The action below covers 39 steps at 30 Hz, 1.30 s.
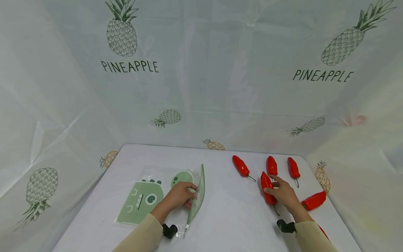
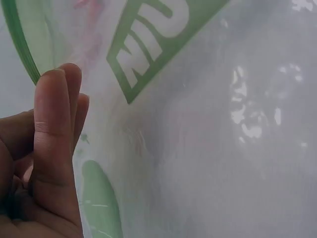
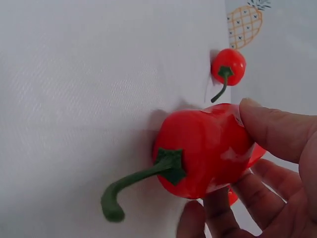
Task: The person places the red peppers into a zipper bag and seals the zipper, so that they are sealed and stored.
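The held pepper is on the right part of the table, its stalk towards the person; whether it rests on the surface or is just off it cannot be told. The right hand grips it around the middle, thumb on one side and fingers on the other. Its skin is glossy and smooth, so it is probably light, fairly firm and a little slippery; the thick body seems the best place to hold, as the thin stalk would give a poor grip and might bend.

To the left, the left hand pinches the raised edge of a clear bag with green print. The film looks thin, limp and slick, likely to crumple or slide under a loose touch, so its stiffer green rim appears the surer hold. Other peppers lie behind and beside the right hand.
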### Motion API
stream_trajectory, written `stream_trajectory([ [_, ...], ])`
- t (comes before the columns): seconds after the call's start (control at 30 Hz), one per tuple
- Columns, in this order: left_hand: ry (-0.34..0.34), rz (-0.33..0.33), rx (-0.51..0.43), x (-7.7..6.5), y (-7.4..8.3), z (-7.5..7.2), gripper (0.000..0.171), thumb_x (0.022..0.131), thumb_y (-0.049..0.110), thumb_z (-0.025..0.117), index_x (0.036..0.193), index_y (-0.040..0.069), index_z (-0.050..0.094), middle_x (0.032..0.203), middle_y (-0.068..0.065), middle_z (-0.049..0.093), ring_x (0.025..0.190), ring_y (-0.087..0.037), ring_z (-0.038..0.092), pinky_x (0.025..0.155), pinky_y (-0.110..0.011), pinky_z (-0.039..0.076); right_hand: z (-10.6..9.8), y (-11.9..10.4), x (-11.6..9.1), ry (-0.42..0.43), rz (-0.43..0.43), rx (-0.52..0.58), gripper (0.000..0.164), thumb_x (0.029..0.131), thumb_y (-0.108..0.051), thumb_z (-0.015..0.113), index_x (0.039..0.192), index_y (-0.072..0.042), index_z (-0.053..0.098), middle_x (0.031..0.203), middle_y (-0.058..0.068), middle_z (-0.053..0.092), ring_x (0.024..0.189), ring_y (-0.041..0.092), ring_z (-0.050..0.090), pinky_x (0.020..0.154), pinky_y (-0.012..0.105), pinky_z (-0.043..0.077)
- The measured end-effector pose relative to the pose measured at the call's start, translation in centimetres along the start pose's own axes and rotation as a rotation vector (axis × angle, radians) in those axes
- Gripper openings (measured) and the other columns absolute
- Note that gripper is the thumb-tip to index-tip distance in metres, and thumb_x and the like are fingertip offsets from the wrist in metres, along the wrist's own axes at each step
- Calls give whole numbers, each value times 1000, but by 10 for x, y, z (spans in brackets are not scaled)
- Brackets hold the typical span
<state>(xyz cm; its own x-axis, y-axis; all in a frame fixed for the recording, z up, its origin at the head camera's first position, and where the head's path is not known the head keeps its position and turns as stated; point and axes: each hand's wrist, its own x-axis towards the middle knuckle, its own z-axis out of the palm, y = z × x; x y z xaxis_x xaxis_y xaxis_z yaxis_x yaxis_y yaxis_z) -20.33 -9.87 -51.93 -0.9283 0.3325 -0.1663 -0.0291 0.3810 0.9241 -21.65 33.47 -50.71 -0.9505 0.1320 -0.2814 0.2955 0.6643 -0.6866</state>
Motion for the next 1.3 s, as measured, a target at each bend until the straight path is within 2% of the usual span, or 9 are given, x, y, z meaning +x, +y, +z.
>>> stream_trajectory([
  [0.17,-5,-13,-112,-4,0,-1,35,94,4,75,129,-2,72,92,-10,76,65,-15,69,61,-35,66,0,-1,-2,3,10,7,94,92,-34,83,164,-5,30,144,36,47,124,50,51,79,43,67],
  [0.27,35,-30,-182,-5,0,-2,33,96,8,76,127,-3,74,96,-10,74,69,-15,68,64,-34,67,3,-4,-5,8,20,48,98,92,-36,84,165,-4,26,145,36,45,123,49,53,78,42,67],
  [0.43,115,-36,-249,-11,4,-2,32,96,12,78,123,-5,75,99,-10,76,71,-16,70,68,-34,68,10,-6,-9,41,-5,80,99,93,-34,83,167,-8,24,149,35,44,125,51,53,80,44,68],
  [0.63,176,-24,-274,-19,14,-9,30,98,13,76,122,-5,75,101,-12,76,72,-16,73,70,-33,68,21,-7,-14,70,-37,64,97,94,-35,82,168,-13,23,148,35,46,125,50,56,79,44,68],
  [0.9,233,2,-319,-26,27,-14,30,97,10,76,121,-7,74,107,-17,77,72,-15,72,69,-32,67,30,-23,-23,74,-54,85,95,93,-33,83,167,-14,25,148,33,47,127,50,54,77,44,68],
  [1.3,289,-22,-294,-32,38,-18,27,96,9,77,117,-8,76,102,-13,75,75,-13,66,68,-27,66,47,-47,-40,75,-142,166,92,91,-29,85,164,-13,31,144,31,54,122,47,59,69,40,68],
])
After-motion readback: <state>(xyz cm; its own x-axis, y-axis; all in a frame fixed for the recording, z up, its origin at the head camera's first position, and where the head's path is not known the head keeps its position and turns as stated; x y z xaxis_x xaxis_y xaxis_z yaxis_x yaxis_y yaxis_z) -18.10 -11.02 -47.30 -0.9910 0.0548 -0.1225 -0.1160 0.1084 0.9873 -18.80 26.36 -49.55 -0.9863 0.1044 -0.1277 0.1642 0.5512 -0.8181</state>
